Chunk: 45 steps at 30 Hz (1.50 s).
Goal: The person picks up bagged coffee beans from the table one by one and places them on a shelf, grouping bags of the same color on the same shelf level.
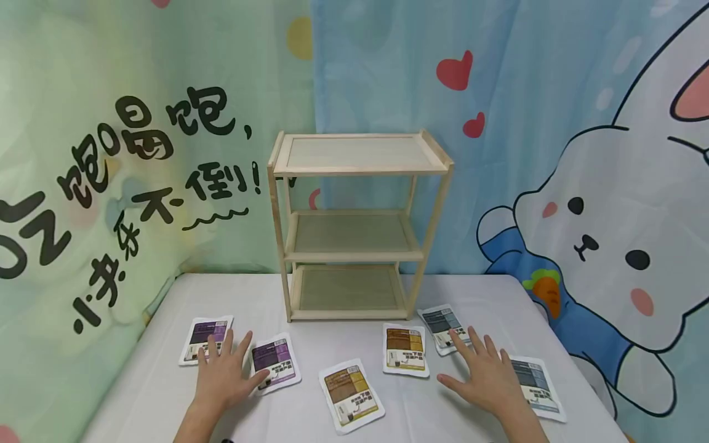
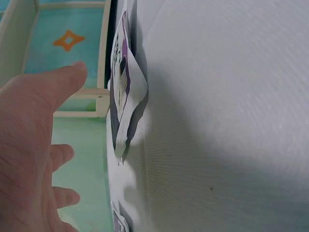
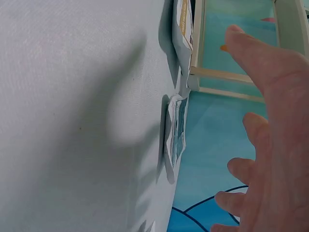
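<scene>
My left hand (image 1: 224, 375) hovers over the table with fingers spread, between two white packets with purple labels: one purple packet (image 1: 275, 362) by the thumb, another purple packet (image 1: 199, 347) partly behind the fingertips. On the other side my right hand (image 1: 487, 378) is also spread above the cloth, holding nothing. Nearest to it are a grey-blue-labelled packet (image 1: 441, 326) beyond the fingers and a second grey-blue packet (image 1: 536, 387) beside the wrist. Between the hands lie two packets with brown-yellow labels, a nearer brown packet (image 1: 351, 394) and a farther brown packet (image 1: 405, 352).
A three-tier wooden shelf (image 1: 357, 255) stands at the table's back, its tiers bare. White cloth covers the table (image 1: 310, 424). Behind hang printed curtains, green with black lettering (image 1: 210, 111) on the left and blue with a cartoon rabbit (image 1: 598, 246) on the right.
</scene>
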Each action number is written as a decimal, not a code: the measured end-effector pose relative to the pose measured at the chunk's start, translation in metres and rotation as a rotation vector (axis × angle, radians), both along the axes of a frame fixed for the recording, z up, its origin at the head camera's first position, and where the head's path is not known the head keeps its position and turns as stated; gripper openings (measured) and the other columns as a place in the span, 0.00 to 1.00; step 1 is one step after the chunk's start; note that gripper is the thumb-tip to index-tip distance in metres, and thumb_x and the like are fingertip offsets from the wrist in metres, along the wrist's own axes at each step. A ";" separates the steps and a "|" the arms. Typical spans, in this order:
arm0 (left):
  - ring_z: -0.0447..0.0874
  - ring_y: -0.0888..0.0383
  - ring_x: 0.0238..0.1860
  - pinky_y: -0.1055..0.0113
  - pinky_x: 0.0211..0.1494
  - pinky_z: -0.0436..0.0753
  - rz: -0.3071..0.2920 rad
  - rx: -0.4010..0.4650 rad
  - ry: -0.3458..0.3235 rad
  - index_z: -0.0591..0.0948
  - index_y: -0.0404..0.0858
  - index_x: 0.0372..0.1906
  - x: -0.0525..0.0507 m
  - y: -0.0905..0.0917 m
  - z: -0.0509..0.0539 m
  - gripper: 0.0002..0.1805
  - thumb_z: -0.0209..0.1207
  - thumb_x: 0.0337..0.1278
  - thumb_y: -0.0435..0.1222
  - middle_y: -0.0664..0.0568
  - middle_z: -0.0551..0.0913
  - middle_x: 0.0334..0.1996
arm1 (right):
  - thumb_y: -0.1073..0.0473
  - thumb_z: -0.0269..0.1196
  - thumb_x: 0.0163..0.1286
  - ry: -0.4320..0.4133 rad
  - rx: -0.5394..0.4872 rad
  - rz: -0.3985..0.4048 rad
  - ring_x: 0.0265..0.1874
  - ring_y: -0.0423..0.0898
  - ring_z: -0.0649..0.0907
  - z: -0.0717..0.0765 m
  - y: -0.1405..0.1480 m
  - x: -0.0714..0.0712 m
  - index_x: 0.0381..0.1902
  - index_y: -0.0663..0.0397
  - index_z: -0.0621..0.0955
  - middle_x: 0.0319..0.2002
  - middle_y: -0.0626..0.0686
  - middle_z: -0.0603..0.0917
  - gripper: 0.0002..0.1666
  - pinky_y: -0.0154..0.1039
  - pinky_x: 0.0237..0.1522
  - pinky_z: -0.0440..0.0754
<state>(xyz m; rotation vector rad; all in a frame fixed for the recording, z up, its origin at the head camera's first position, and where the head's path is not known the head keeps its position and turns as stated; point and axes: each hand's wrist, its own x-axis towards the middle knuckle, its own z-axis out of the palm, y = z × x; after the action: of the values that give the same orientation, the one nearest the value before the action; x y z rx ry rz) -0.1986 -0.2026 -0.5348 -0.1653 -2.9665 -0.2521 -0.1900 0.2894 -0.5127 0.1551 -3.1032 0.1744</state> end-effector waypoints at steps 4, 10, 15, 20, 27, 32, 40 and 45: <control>0.52 0.18 0.64 0.26 0.60 0.51 -0.004 -0.004 0.002 0.70 0.41 0.70 0.001 -0.001 -0.004 0.49 0.58 0.47 0.68 0.28 0.62 0.67 | 0.21 0.60 0.51 0.000 -0.009 0.004 0.62 0.80 0.60 -0.001 0.000 0.001 0.73 0.53 0.65 0.68 0.75 0.59 0.61 0.76 0.55 0.56; 0.52 0.18 0.63 0.26 0.59 0.52 -0.019 0.014 0.048 0.70 0.41 0.69 0.000 -0.001 -0.009 0.48 0.60 0.47 0.66 0.29 0.62 0.67 | 0.27 0.64 0.54 -0.009 -0.076 0.023 0.60 0.80 0.62 -0.002 -0.001 -0.001 0.72 0.56 0.66 0.67 0.76 0.58 0.57 0.75 0.53 0.60; 0.51 0.18 0.64 0.26 0.59 0.52 -0.039 0.055 0.057 0.69 0.41 0.70 -0.002 0.002 -0.007 0.46 0.60 0.50 0.64 0.29 0.62 0.67 | 0.32 0.66 0.57 0.006 -0.115 0.033 0.60 0.78 0.65 -0.002 -0.001 -0.006 0.71 0.58 0.67 0.67 0.76 0.60 0.53 0.71 0.52 0.66; 0.51 0.19 0.65 0.27 0.60 0.53 -0.058 0.091 0.065 0.67 0.41 0.71 -0.009 0.002 0.002 0.45 0.61 0.52 0.61 0.29 0.62 0.68 | 0.39 0.67 0.60 0.015 -0.178 0.032 0.60 0.75 0.66 0.001 -0.002 -0.015 0.70 0.58 0.67 0.66 0.76 0.62 0.48 0.70 0.51 0.68; 0.53 0.20 0.64 0.29 0.61 0.56 -0.082 0.121 0.063 0.64 0.41 0.73 -0.017 -0.001 0.019 0.44 0.60 0.56 0.59 0.29 0.61 0.68 | 0.47 0.67 0.63 -0.058 -0.266 0.012 0.60 0.73 0.67 0.002 -0.003 -0.023 0.69 0.61 0.68 0.65 0.74 0.65 0.42 0.68 0.53 0.68; 0.50 0.20 0.65 0.30 0.60 0.58 -0.119 0.164 0.105 0.61 0.40 0.75 -0.032 -0.002 0.045 0.44 0.61 0.58 0.56 0.29 0.58 0.70 | 0.51 0.66 0.64 -0.036 -0.274 0.010 0.60 0.72 0.68 0.003 -0.006 -0.027 0.67 0.63 0.69 0.63 0.74 0.66 0.39 0.66 0.53 0.69; 0.43 0.19 0.66 0.29 0.61 0.55 -0.161 0.236 0.158 0.55 0.35 0.76 -0.047 -0.002 0.101 0.46 0.59 0.62 0.53 0.28 0.52 0.72 | 0.52 0.66 0.65 -0.034 -0.302 0.051 0.60 0.72 0.68 0.004 -0.009 -0.033 0.67 0.64 0.69 0.63 0.74 0.67 0.37 0.65 0.54 0.69; 0.39 0.22 0.68 0.30 0.63 0.51 -0.204 0.316 0.170 0.51 0.38 0.77 -0.054 0.006 0.145 0.46 0.59 0.63 0.52 0.33 0.48 0.74 | 0.55 0.65 0.65 -0.006 -0.322 0.057 0.59 0.71 0.69 0.003 -0.007 -0.036 0.65 0.66 0.70 0.62 0.73 0.68 0.35 0.65 0.55 0.68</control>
<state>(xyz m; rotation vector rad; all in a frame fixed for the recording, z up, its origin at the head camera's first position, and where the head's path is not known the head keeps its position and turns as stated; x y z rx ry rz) -0.2525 -0.1970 -0.3894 -0.4252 -2.6969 -0.6897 -0.2258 0.2820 -0.5098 0.2331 -3.0234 0.6704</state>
